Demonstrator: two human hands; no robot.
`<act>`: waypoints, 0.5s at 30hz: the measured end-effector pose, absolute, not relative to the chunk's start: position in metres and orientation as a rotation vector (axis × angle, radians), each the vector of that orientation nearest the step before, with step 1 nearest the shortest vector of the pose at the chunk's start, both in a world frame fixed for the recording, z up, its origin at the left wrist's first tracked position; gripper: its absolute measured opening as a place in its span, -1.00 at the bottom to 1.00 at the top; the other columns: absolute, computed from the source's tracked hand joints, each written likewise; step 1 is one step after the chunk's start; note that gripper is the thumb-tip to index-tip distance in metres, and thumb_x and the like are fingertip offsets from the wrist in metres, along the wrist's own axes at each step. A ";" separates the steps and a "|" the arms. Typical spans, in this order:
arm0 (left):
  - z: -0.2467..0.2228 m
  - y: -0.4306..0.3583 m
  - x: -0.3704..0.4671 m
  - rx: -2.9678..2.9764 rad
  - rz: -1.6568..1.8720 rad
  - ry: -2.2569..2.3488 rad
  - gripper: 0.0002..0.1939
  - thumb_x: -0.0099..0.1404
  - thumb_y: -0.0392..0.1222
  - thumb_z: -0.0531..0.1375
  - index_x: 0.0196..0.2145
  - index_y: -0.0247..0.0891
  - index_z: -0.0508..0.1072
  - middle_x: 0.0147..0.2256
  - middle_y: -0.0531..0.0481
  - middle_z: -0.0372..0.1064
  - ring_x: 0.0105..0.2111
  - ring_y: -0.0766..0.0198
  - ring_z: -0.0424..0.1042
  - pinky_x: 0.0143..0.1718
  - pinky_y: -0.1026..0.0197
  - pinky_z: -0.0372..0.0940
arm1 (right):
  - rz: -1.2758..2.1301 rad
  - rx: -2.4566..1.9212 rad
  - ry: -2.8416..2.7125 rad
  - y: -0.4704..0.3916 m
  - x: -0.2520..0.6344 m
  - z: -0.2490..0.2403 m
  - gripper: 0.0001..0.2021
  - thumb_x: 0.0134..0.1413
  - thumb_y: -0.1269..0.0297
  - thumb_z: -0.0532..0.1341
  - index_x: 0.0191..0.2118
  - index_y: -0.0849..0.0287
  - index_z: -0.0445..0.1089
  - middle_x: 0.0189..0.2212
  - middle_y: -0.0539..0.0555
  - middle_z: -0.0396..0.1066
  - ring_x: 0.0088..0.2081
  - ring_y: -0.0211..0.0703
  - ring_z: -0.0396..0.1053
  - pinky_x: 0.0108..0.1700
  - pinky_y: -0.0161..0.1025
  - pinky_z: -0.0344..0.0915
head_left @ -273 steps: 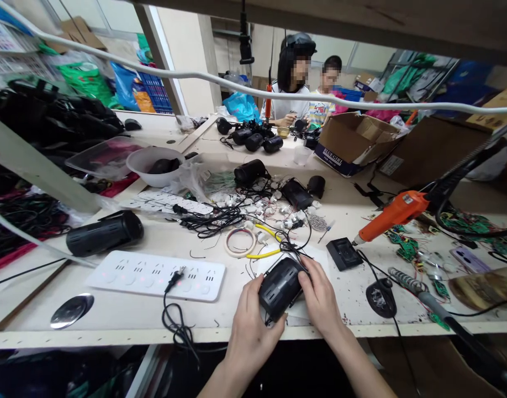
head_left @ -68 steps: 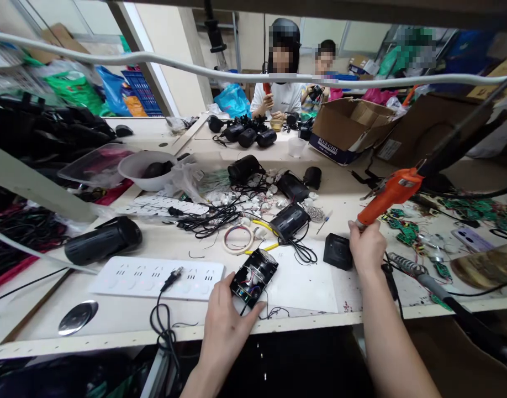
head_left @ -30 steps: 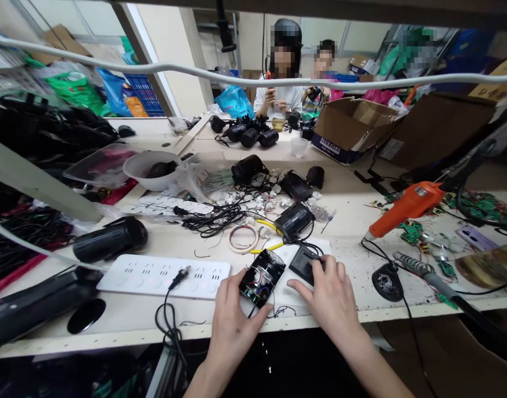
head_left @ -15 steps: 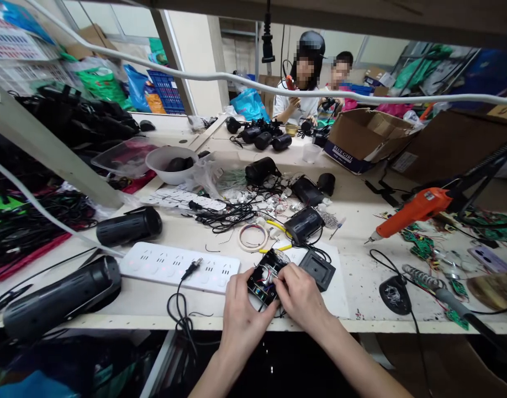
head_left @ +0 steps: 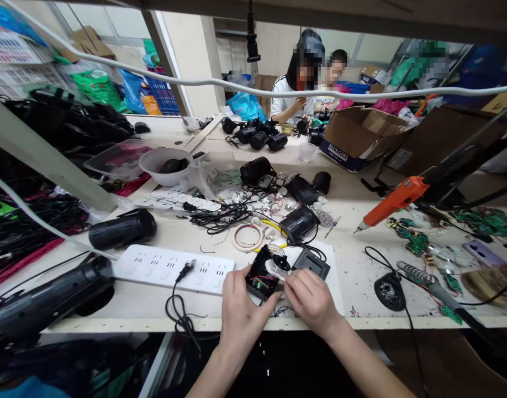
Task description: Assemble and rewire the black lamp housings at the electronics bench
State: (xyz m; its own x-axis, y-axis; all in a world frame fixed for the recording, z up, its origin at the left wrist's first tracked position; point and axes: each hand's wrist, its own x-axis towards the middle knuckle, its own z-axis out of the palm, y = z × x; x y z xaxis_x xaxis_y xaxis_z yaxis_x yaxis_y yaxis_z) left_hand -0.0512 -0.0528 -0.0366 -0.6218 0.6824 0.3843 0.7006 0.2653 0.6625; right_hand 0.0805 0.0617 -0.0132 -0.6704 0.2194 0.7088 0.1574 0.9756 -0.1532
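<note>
Housing [head_left: 257, 271] between left hand [head_left: 243, 309], clamped on its left edge, and right hand [head_left: 313, 298], closed on a round part [head_left: 281, 262]

White-and-black inner part [head_left: 280, 263], earlier inside the black housing [head_left: 258, 268], now tilted up from it in the right hand [head_left: 313, 301].

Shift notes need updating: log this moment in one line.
left hand: holding black housing | right hand: pinching inner part | orange screwdriver: unheld

Left hand [head_left: 244, 307] curved wide — right hand [head_left: 313, 298] pinched, close beside.
</note>
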 end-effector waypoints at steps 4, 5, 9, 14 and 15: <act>-0.036 -0.043 -0.039 -1.499 -1.086 -2.428 -0.33 0.19 0.20 0.28 0.06 -0.34 0.25 -0.16 -0.17 0.27 -0.11 -0.05 0.35 -0.10 -0.10 0.39 | -0.011 -0.284 -2.279 0.074 0.108 -0.022 -0.89 0.22 0.57 0.16 -0.19 0.29 0.38 -0.41 0.16 0.42 -0.39 -0.10 0.32 -0.36 -0.19 0.32; -0.037 -0.042 -0.037 -1.523 -1.014 -2.421 -0.32 0.20 0.23 0.25 0.06 -0.35 0.25 -0.15 -0.19 0.27 -0.12 -0.07 0.34 -0.13 -0.10 0.39 | -0.038 -0.308 -2.281 0.078 0.114 -0.024 -0.88 0.21 0.58 0.16 -0.20 0.29 0.39 -0.41 0.17 0.42 -0.39 -0.09 0.31 -0.37 -0.19 0.30; -0.040 -0.042 -0.033 -1.546 -0.794 -2.403 -0.25 0.21 0.30 0.20 0.09 -0.39 0.23 -0.07 -0.30 0.27 -0.08 -0.15 0.33 -0.14 -0.13 0.36 | -0.110 -0.426 -2.305 0.090 0.135 -0.029 -0.85 0.21 0.60 0.14 -0.23 0.28 0.42 -0.44 0.14 0.38 -0.42 -0.11 0.27 -0.38 -0.19 0.27; -0.013 -0.034 -0.033 -1.678 -0.854 -2.243 -0.30 0.23 0.24 0.22 0.10 -0.34 0.23 0.01 -0.33 0.27 -0.01 -0.16 0.30 -0.06 -0.13 0.28 | -0.123 -0.471 -2.322 0.092 0.143 -0.030 -0.82 0.24 0.58 0.11 -0.24 0.28 0.44 -0.39 0.16 0.41 -0.38 -0.12 0.28 -0.36 -0.22 0.30; -0.006 -0.028 -0.033 -1.753 -0.907 -2.184 -0.33 0.25 0.18 0.23 0.13 -0.33 0.21 0.01 -0.30 0.29 0.00 -0.12 0.30 -0.02 -0.10 0.27 | -0.120 -0.472 -2.321 0.092 0.143 -0.030 -0.82 0.25 0.57 0.10 -0.24 0.28 0.45 -0.39 0.16 0.41 -0.38 -0.12 0.28 -0.36 -0.22 0.30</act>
